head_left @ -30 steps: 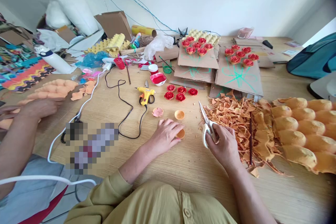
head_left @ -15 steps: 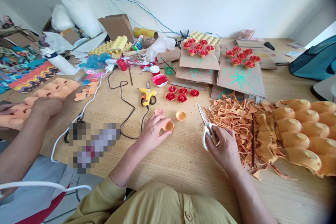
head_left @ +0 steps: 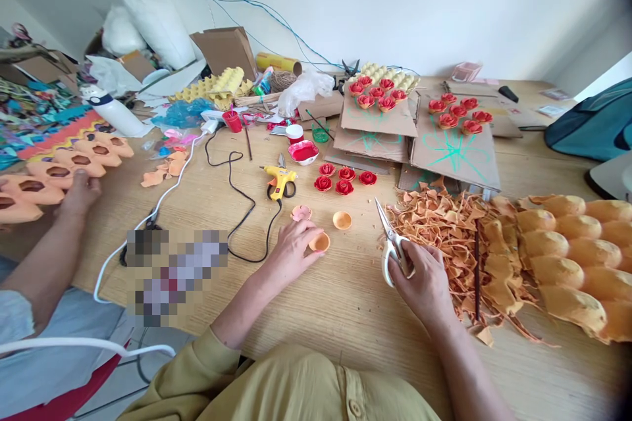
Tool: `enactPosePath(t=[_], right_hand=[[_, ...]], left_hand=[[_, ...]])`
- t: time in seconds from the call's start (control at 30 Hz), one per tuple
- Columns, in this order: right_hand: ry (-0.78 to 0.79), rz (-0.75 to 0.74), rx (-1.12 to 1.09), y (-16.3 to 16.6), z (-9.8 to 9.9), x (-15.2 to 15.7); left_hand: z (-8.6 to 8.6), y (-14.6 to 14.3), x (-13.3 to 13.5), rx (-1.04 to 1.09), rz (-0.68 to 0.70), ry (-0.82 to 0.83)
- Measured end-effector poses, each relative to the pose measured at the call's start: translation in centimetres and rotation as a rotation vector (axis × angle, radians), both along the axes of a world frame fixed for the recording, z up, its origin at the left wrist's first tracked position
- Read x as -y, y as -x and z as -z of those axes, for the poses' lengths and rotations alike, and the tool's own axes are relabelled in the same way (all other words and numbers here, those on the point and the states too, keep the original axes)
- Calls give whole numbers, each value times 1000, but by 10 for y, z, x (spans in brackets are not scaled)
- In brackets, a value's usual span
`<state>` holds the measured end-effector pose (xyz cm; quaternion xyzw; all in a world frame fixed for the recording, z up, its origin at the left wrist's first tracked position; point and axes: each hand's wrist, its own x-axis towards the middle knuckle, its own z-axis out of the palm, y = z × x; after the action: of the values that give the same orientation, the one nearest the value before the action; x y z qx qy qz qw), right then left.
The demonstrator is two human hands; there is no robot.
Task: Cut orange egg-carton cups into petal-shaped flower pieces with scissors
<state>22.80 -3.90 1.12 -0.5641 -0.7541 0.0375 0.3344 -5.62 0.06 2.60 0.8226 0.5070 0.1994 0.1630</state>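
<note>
My left hand (head_left: 292, 248) has its thumb and fingers closed about the rim of a small orange egg-carton cup (head_left: 320, 243) at table level. A second orange cup (head_left: 342, 220) rests just beyond it, and a pinkish scalloped cup (head_left: 301, 212) lies behind my fingers. In my right hand (head_left: 425, 279) are white-handled scissors (head_left: 394, 243), their blades pointing forward and slightly apart. Right of the scissors spreads a heap of orange carton scraps (head_left: 434, 223). Several red carton roses (head_left: 344, 173) sit beyond the cups.
A yellow glue gun (head_left: 280, 179) with a black cord lies left of the roses, near a dish of red paint (head_left: 303, 152). Cardboard sheets (head_left: 454, 151) hold more roses. An orange egg carton (head_left: 553, 240) lies at right. Another person's hand (head_left: 81, 194) holds a carton (head_left: 59, 174) at left.
My left fingers have shifted slightly on the cup, which tips more toward me. The other person's carton now shows its holes, and their hand has moved left. My right hand keeps the scissors.
</note>
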Motion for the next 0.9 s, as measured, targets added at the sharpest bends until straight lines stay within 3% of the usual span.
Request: enactPosePath(t=[0.57, 0.7, 0.8, 0.9], right_hand=[[-11, -27, -65, 3, 2, 2], [179, -14, -351, 11, -4, 9], [444, -147, -708, 24, -10, 13], [587, -243, -1043, 37, -14, 15]], left_hand=[[13, 0, 8, 255, 4, 58], [-2, -13, 15, 378, 39, 83], [-18, -29, 20, 482, 86, 109], [-30, -46, 24, 531, 121, 101]])
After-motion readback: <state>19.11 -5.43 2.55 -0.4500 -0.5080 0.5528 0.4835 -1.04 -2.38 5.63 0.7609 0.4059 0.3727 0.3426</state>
